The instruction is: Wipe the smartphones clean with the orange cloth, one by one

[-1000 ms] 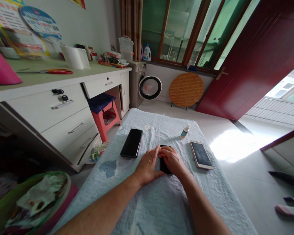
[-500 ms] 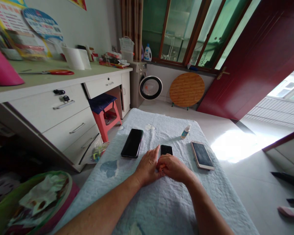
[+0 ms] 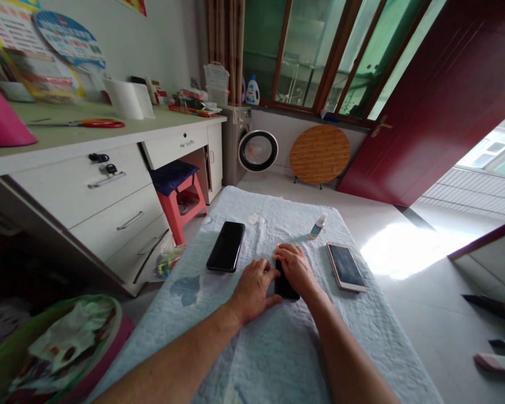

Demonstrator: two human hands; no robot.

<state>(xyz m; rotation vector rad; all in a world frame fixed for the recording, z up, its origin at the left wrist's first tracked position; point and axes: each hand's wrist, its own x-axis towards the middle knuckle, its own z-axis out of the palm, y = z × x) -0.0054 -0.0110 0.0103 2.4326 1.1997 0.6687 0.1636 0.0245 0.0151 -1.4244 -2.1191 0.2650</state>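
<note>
On cloth (image 3: 273, 348), middle phone (image 3: 286, 287) is lying between left phone (image 3: 226, 247) and right phone (image 3: 346, 267), bottle (image 3: 317, 228) standing behind-left of the latter.

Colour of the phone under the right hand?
Black where the phone shows; best in the head view.

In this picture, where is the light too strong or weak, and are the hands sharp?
Head view: glare whitens the floor right of the blue cloth; head view: the area left of the bin is very dark; head view: left hand and right hand look fairly sharp, but the orange piece in the right is unidentifiable.
</note>
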